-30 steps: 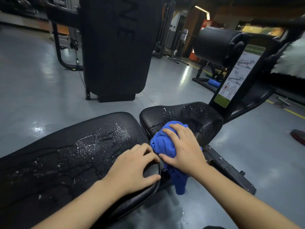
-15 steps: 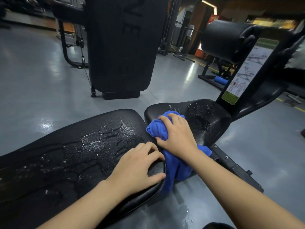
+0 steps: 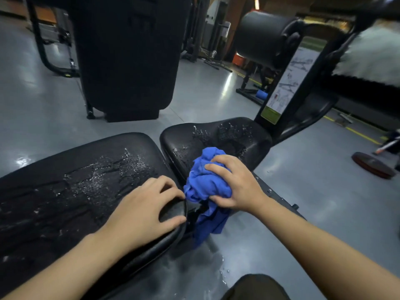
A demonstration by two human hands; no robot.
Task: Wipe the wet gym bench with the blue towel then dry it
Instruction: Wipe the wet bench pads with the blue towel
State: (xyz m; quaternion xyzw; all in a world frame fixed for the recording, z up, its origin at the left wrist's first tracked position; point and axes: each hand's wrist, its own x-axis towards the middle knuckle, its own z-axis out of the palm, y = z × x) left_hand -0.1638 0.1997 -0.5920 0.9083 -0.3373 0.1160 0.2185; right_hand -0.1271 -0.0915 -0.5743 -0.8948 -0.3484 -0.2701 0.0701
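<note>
The black gym bench has a long back pad (image 3: pixel 71 191) on the left and a smaller seat pad (image 3: pixel 218 137) on the right, both beaded with water. My right hand (image 3: pixel 236 185) grips a bunched blue towel (image 3: pixel 205 182) at the near edge of the seat pad; one end of the towel hangs down into the gap. My left hand (image 3: pixel 142 213) rests flat on the near right corner of the back pad, fingers curled over its edge.
A tall black upright pad (image 3: pixel 127 55) stands on the grey floor behind the bench. A roller pad (image 3: pixel 264 37) and an instruction placard (image 3: pixel 285 85) rise at the right. A weight plate (image 3: pixel 372 164) lies on the floor far right. Water puddles under the bench (image 3: pixel 216 269).
My right hand has pulled the towel back toward me over the seat pad and bunched it tighter. The left hand has stayed on the back pad's corner.
</note>
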